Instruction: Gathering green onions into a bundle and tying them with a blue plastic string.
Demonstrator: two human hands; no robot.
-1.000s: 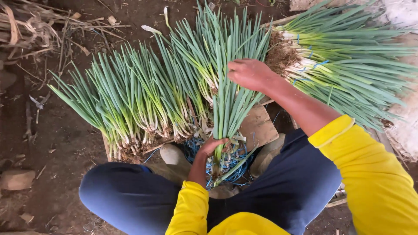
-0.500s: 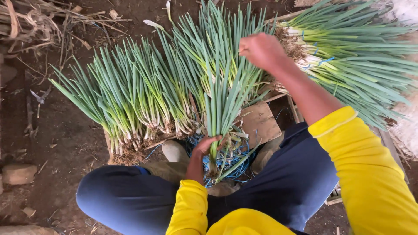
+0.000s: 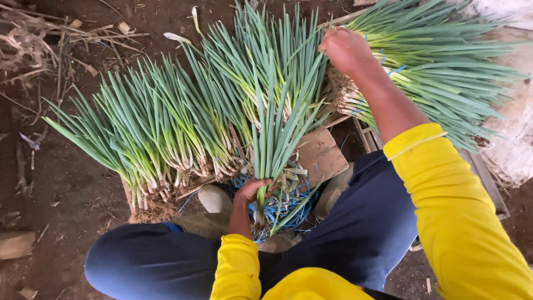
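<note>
My left hand (image 3: 251,191) grips a small bunch of green onions (image 3: 276,133) near its white roots, held upright between my knees. My right hand (image 3: 345,49) reaches far right onto a big pile of green onions (image 3: 438,61), fingers closed at the root end among blue strings; whether it holds a stalk is hidden. A tangle of blue string (image 3: 288,205) lies under the held bunch.
A row of tied green onion bundles (image 3: 161,133) lies fanned on the dirt ahead. A brown cardboard piece (image 3: 319,155) sits by my right knee. Dry stalks (image 3: 33,39) litter the far left, white sacking (image 3: 513,150) lies at the right, and a stone (image 3: 16,244) sits at the lower left.
My right hand has moved from the top of the held bunch up and to the right onto the big pile. My left hand has kept hold of the bunch.
</note>
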